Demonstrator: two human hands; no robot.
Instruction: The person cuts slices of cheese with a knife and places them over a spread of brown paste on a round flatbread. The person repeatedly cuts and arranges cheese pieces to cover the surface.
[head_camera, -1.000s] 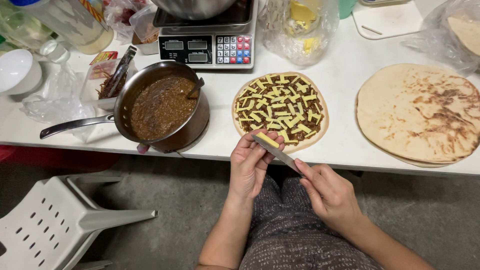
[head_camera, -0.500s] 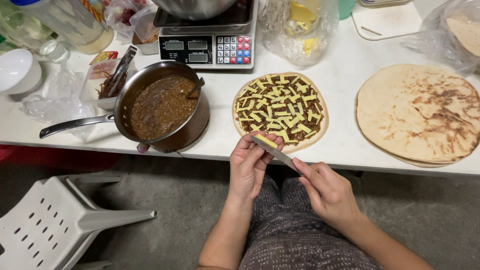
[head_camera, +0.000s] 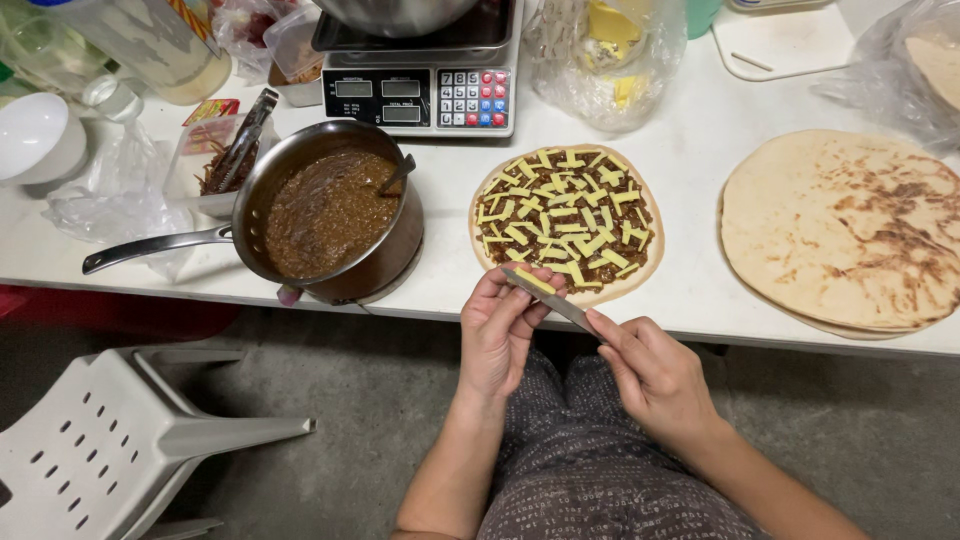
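Steel saucepan (head_camera: 330, 210) of thick brown sauce sits at your left on the white worktop (head_camera: 690, 120), its long handle pointing left. Just right of it, your left hand (head_camera: 505, 335) has its fingers curled round a yellow cheese strip (head_camera: 533, 281) below the topped flatbread (head_camera: 567, 222). Your knife (head_camera: 553, 298), a slim flat blade, runs from upper left at the cheese down to your right hand (head_camera: 655, 375), whose fingers are clenched on its handle. A plain browned flatbread (head_camera: 850, 230) lies far right.

Shiny metal saucepan (head_camera: 330, 215), matt white table (head_camera: 690, 120)
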